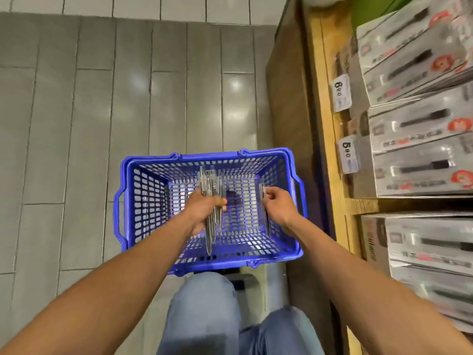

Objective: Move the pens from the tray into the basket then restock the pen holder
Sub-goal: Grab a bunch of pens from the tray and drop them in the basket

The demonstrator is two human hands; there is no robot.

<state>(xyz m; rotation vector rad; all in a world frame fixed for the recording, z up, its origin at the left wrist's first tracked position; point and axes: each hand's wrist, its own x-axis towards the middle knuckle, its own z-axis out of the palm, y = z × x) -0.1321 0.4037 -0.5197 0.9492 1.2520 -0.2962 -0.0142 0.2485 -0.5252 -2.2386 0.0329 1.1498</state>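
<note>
Both hands over basket: left hand grips pen bundle, right hand pinches one pen; long axes run near-to-far.

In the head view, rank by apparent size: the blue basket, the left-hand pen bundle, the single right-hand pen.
1. blue basket
2. pen bundle in the left hand
3. single pen in the right hand

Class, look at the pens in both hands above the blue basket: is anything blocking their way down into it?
Nothing visible does. The left hand grips a bundle of pens, the right hand pinches a single pen, both over the open top of the blue basket.
</note>
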